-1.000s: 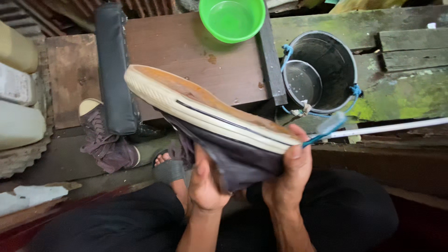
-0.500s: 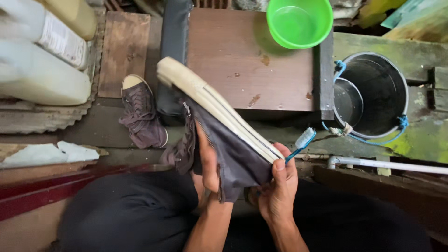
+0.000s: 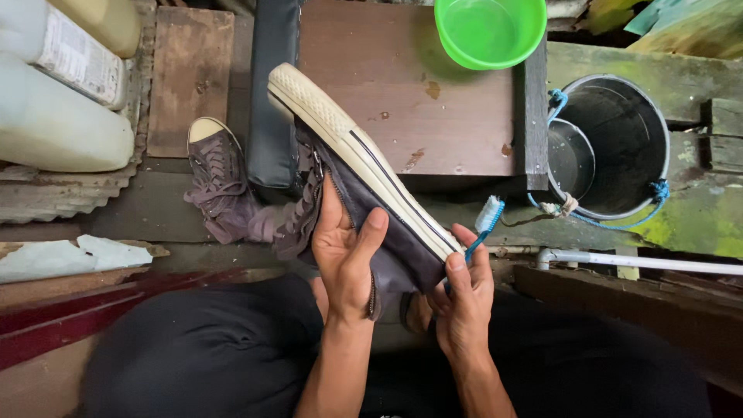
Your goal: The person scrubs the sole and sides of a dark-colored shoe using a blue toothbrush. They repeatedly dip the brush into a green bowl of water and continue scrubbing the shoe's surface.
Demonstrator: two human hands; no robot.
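Holding a dark purple canvas sneaker (image 3: 364,193) at the centre of my view, I keep it tilted, its cream rubber sole facing up and its toe pointing toward 11 o'clock. My left hand (image 3: 344,259) lies flat against the shoe's side, fingers together. My right hand (image 3: 463,298), at 5 o'clock from the shoe, grips the heel and also pinches a blue toothbrush (image 3: 486,220), bristles up. The matching second sneaker (image 3: 220,178) lies on the boards at 9 o'clock. A green bowl (image 3: 490,31) sits at 1 o'clock, a metal bucket (image 3: 619,143) at 3 o'clock.
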